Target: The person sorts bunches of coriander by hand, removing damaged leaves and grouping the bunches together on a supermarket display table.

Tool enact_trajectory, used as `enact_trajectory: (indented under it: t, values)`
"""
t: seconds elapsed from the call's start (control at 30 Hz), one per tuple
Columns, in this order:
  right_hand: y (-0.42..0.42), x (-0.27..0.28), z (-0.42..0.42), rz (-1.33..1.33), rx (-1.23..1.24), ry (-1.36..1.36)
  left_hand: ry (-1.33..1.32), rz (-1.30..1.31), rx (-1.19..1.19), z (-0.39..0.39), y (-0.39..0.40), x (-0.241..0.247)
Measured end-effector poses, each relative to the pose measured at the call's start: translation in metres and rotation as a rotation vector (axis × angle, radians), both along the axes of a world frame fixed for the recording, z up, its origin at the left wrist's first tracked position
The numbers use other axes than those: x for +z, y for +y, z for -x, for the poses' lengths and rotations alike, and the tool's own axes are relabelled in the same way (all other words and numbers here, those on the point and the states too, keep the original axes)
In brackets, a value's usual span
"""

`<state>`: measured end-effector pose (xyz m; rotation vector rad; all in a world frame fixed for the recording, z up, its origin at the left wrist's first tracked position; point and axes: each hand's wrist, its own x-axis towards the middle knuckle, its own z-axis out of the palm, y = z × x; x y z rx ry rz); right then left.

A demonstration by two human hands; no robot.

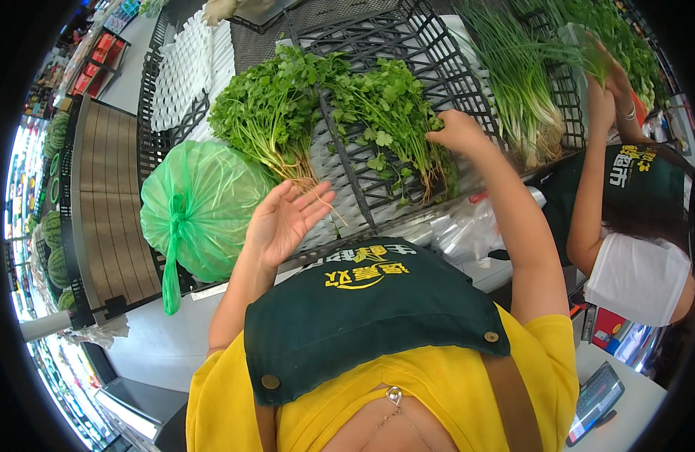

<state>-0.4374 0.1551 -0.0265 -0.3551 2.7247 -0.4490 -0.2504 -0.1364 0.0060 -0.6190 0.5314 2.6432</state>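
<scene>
My left hand (pixel 288 223) is held palm up with its fingers apart and nothing in it. Long pale roots from the left bunch of coriander (pixel 274 107) dangle over its fingers. My right hand (pixel 460 133) reaches to the edge of a second pile of coriander (pixel 387 118), its thumb and fingers pinched on the leaves and stems there. Both piles lie roots towards me, in black plastic crates (pixel 347 164) side by side. Left of my left hand sits a knotted green plastic bag (pixel 206 209), stuffed full.
Spring onions (pixel 522 96) lie right of the coriander. Beyond them a co-worker's hands (pixel 604 93) hold greens and a clear bag. White foam netting (pixel 184 73) covers the back-left crate. Clear plastic bags (pixel 466 226) lie along the front edge. Watermelons (pixel 56 248) stand far left.
</scene>
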Motion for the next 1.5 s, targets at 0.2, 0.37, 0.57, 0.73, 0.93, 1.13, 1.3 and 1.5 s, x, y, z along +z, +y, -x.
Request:
enact_trajectory:
  t: [0.2,0.37,0.57,0.73,0.93,1.13,1.3,1.5]
  values:
    - [0.009,-0.007,0.005,0.103,-0.017,0.01,-0.02,0.064,-0.084,-0.018,0.011,0.014]
    - [0.015,0.033,-0.009,0.577,-0.276,-0.42,-0.005,0.184,-0.078,-0.033,0.012,0.015]
    - [-0.025,0.071,-0.041,0.981,-0.279,-0.457,0.362,0.523,-0.279,0.003,0.045,0.045]
    - [-0.054,0.056,-0.053,1.14,-0.069,-0.317,0.518,1.056,-0.234,0.055,0.091,0.031]
    - [-0.053,0.07,-0.066,1.135,-0.129,-0.387,0.455,0.775,-0.152,0.062,0.085,0.025]
    - [-0.048,0.076,-0.067,1.216,-0.179,-0.418,0.407,0.575,-0.117,0.056,0.076,0.032]
    - [-0.027,0.08,-0.058,1.201,-0.168,-0.39,0.377,0.606,-0.026,0.056,0.061,0.031]
    - [-0.016,0.096,-0.063,0.935,0.178,-0.04,0.341,0.346,-0.102,0.059,0.049,0.04]
